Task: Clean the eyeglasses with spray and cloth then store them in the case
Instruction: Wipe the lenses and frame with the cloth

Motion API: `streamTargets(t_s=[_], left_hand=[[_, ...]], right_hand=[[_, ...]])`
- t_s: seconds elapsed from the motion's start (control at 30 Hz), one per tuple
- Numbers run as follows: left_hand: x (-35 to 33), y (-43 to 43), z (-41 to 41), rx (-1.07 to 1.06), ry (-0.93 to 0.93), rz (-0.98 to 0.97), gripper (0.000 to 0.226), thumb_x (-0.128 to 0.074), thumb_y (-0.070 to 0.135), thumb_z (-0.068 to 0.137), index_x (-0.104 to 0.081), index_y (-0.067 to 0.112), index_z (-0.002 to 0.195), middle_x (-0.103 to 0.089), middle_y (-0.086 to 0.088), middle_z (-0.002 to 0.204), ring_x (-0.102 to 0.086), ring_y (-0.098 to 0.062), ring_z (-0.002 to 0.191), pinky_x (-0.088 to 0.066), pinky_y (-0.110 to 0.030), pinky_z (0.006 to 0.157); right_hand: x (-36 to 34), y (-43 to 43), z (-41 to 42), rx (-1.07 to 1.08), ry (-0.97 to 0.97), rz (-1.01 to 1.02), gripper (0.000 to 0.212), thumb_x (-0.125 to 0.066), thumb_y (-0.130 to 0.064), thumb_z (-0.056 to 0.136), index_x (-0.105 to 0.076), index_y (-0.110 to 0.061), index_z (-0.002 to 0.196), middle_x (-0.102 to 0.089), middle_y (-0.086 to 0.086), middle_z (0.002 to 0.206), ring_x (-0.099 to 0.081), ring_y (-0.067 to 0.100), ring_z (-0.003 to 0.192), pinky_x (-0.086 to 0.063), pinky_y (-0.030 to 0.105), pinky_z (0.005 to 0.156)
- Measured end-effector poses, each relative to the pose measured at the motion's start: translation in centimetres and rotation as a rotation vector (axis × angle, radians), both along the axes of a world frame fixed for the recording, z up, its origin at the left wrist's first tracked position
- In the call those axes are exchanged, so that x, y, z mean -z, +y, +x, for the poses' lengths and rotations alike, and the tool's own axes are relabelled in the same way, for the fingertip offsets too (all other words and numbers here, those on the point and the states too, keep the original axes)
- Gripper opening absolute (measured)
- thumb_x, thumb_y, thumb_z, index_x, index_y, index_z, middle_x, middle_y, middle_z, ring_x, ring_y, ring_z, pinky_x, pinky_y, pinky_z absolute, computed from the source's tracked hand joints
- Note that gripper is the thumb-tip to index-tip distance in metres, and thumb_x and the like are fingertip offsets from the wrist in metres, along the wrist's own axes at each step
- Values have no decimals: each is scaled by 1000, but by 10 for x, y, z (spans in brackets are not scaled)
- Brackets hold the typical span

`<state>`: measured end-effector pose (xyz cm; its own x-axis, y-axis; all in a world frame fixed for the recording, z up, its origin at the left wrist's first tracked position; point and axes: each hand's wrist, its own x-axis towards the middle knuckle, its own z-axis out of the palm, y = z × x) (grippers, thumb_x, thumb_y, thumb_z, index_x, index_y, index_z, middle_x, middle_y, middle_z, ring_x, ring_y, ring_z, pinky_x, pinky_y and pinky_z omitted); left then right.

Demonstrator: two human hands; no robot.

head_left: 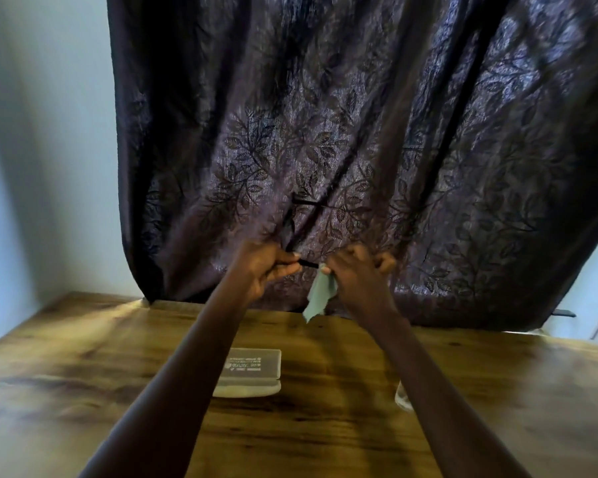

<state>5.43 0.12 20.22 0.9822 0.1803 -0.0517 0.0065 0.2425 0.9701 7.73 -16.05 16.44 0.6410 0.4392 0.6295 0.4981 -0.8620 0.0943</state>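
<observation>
Left hand (266, 267) pinches the eyeglasses (307, 262) by the frame. Right hand (356, 270) grips the cloth (320, 298) against them, above the desk's (325, 426) far edge. Step: wiping. Next, likely: fold temples, lower into case (252, 370), mid-desk.

Dark leaf-patterned curtain (359, 132) filled centre and right of frame, reaching table's far edge. Pale wall (42, 150) at left. Wooden table (83, 391) spanned bottom, light patch at its far-left corner.
</observation>
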Motion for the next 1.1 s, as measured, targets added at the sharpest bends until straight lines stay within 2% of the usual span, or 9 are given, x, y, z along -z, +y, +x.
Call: streamTargets(t_s=[0.1, 0.27, 0.5, 0.63, 0.73, 0.83, 0.93, 1.0, 1.1], left_hand=[[9, -8, -1, 5, -3, -13, 6, -57, -13, 77, -60, -8, 74, -64, -15, 64, -64, -13, 44, -53, -16, 44], [18, -2, -7, -16, -7, -54, 5, -61, -12, 75, -60, -9, 71, -66, -12, 55, -65, -15, 46, -51, -15, 43], [18, 13, -9, -47, -27, -70, 2, -61, -11, 75, -59, -9, 74, -67, -9, 54, -67, -15, 50, -55, -16, 49], [21, 1, -8, -35, -19, -37, 4, -59, -11, 77, -59, -15, 79, -64, -18, 70, -65, -13, 47, -52, -15, 45], [24, -3, -6, -19, -14, -14, 5, -58, -10, 78, -61, -12, 75, -65, -18, 68, -66, -13, 49, -53, -15, 46], [24, 5, -5, -14, -17, -11, 4, -59, -10, 77, -60, -14, 76, -64, -20, 70, -66, -14, 49, -53, -16, 47], [21, 19, -6, -31, -38, -33, 3, -59, -10, 77, -59, -10, 74, -62, -17, 70, -66, -13, 48, -52, -14, 47], [19, 28, -6, -42, -52, -28, 6, -58, -11, 76, -57, -7, 72, -60, -16, 69, -66, -13, 48, -53, -14, 48], [20, 34, -4, -37, -79, 57, 15, -62, -8, 76, -55, -4, 63, -60, -13, 63, -66, -14, 51, -56, -17, 52]], right_hand=[[7, 11, -10, -13, -87, 21, 28, -65, -4, 72, -62, -8, 100, -66, 7, 104, -54, 25, 107, -19, 42, 81], [12, -2, -7, -23, 50, 5, 30, -50, -11, 86, -51, -15, 116, -54, -1, 123, -35, 19, 123, -27, 46, 95], [11, -16, 1, 75, 21, 26, 27, -49, -16, 87, -52, -24, 113, -53, -10, 123, -33, 15, 124, -11, 38, 81], [17, 19, -5, -28, 85, 120, 29, -50, -19, 78, -58, -14, 105, -61, 2, 113, -41, 22, 116, -21, 43, 87], [19, 39, -14, -4, -69, 187, 33, -35, -26, 68, -64, -17, 80, -68, -3, 83, -42, 16, 95, -26, 40, 78], [17, 35, -13, -27, -140, 140, 39, -31, -30, 65, -66, -18, 78, -69, -4, 80, -51, 19, 92, -23, 37, 75], [15, 12, -3, -10, -145, 67, 21, -61, -21, 63, -68, -15, 82, -71, 0, 82, -67, 25, 85, -39, 50, 69], [18, -3, 5, 24, -98, 89, 39, -81, -7, 49, -69, -14, 86, -71, 3, 86, -65, 29, 90, -38, 51, 72], [21, -18, 6, 57, -108, 116, 32, -79, -10, 54, -70, -16, 84, -71, 0, 87, -50, 24, 98, -36, 49, 77]])
